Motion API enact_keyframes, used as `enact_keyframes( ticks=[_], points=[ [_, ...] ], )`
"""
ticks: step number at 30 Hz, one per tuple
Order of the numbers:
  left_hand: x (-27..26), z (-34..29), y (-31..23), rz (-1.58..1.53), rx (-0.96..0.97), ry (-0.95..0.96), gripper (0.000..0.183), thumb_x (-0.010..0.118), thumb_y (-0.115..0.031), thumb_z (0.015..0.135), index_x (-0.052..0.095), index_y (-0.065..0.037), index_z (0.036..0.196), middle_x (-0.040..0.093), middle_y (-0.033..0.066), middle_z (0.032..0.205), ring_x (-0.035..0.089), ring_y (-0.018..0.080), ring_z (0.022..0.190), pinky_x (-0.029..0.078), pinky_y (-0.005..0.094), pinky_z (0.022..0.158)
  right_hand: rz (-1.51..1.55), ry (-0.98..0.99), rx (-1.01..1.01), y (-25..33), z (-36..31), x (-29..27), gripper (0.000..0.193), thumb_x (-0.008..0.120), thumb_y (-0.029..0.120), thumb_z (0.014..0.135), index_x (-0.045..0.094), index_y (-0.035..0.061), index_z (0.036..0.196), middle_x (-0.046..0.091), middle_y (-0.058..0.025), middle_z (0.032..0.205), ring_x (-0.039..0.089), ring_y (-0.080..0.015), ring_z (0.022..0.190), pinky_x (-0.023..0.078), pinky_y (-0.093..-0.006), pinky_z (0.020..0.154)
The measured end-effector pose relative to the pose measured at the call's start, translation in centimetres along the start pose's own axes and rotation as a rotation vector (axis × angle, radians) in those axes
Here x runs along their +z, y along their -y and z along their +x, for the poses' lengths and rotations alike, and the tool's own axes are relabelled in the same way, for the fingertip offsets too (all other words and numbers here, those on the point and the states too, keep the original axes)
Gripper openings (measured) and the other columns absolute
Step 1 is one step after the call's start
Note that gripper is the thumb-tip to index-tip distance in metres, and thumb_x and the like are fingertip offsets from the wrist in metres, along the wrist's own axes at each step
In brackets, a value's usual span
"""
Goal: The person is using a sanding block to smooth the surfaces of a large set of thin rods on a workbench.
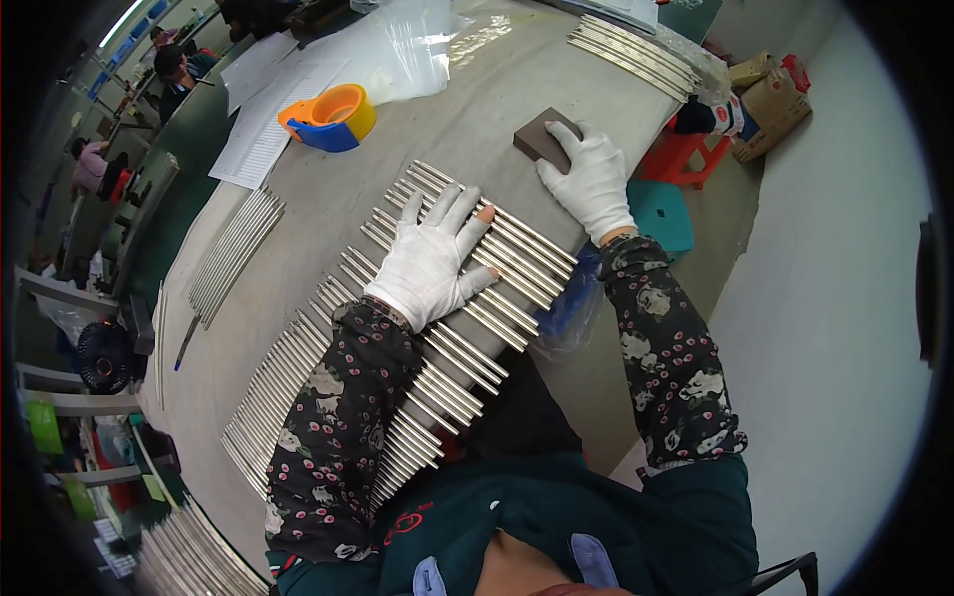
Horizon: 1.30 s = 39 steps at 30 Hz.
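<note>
Left hand (429,260) in white glove spread flat on row of metal rods (467,298) along the desk's (328,209) near edge, gripping nothing, right hand (592,182) fingers resting on brown sanding block (544,136) near the right edge, tape dispenser (328,117) further back

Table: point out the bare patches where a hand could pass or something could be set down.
Bare table lies between the tape dispenser and the rod row, and left of that row up to the side rod bundle. It is crowded under the left hand and around the right hand on the brown block.
</note>
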<state>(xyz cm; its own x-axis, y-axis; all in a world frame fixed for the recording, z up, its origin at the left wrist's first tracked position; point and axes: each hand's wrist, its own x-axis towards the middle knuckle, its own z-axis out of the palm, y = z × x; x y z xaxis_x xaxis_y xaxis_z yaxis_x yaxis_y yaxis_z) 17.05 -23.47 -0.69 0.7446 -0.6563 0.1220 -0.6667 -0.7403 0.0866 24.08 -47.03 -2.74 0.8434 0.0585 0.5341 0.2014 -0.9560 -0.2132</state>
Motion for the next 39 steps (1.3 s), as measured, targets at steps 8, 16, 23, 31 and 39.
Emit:
enact_keyframes(
  ticks=[8, 16, 23, 31, 39],
  points=[
    [-0.4, -0.4, -0.2, -0.004, 0.005, -0.026, 0.071, 0.048, -0.055, 0.086, 0.041, -0.005, 0.136, 0.035, 0.018, 0.144, 0.03, 0.0344, 0.136, 0.02, 0.0565, 0.109, 0.149, -0.073, -0.091, -0.2, -4.3, -6.8, 0.049, 0.072, 0.029, 0.069, 0.064, 0.0122, 0.114, 0.058, -0.0205, 0.109, 0.056, -0.0349, 0.098, 0.046, -0.0427, 0.084],
    [-0.2, -0.6, -0.2, -0.002, -0.007, -0.061, 0.068, 0.055, -0.049, 0.084, 0.044, -0.003, 0.133, 0.038, 0.0164, 0.143, 0.031, 0.0314, 0.135, 0.022, 0.0548, 0.109, 0.203, 0.11, -0.188, 1.8, -10.4, -11.5, 0.051, 0.076, 0.02, 0.065, 0.063, 0.0113, 0.113, 0.051, -0.0201, 0.118, 0.051, -0.0354, 0.102, 0.044, -0.0421, 0.086],
    [-0.3, -0.5, -0.6, -0.007, 0.001, -0.049, 0.068, 0.054, -0.05, 0.085, 0.044, -0.005, 0.134, 0.037, 0.016, 0.143, 0.03, 0.0313, 0.136, 0.02, 0.0549, 0.11, 0.003, 0.123, -0.249, 4.3, -8.8, -9.2, 0.048, 0.072, 0.023, 0.068, 0.062, 0.0152, 0.115, 0.05, -0.0184, 0.115, 0.049, -0.0321, 0.101, 0.044, -0.0407, 0.078],
    [0.1, -0.5, -0.3, -0.011, -0.007, -0.07, 0.067, 0.052, -0.051, 0.085, 0.045, -0.005, 0.134, 0.039, 0.0154, 0.142, 0.031, 0.0308, 0.136, 0.02, 0.054, 0.11, -0.003, 0.324, -0.115, -0.8, -14.6, -14.3, 0.048, 0.074, 0.017, 0.061, 0.065, 0.0134, 0.108, 0.054, -0.0202, 0.115, 0.053, -0.0356, 0.099, 0.045, -0.0417, 0.081],
    [0.0, -0.6, -0.1, 0.019, -0.004, -0.047, 0.068, 0.049, -0.052, 0.087, 0.043, -0.005, 0.136, 0.036, 0.0154, 0.144, 0.029, 0.0306, 0.137, 0.021, 0.0546, 0.11, 0.168, 0.244, -0.13, 3.1, -14.4, -12.7, 0.051, 0.077, 0.02, 0.061, 0.066, 0.0149, 0.11, 0.051, -0.0202, 0.12, 0.051, -0.0351, 0.105, 0.044, -0.0423, 0.086]
  ],
)
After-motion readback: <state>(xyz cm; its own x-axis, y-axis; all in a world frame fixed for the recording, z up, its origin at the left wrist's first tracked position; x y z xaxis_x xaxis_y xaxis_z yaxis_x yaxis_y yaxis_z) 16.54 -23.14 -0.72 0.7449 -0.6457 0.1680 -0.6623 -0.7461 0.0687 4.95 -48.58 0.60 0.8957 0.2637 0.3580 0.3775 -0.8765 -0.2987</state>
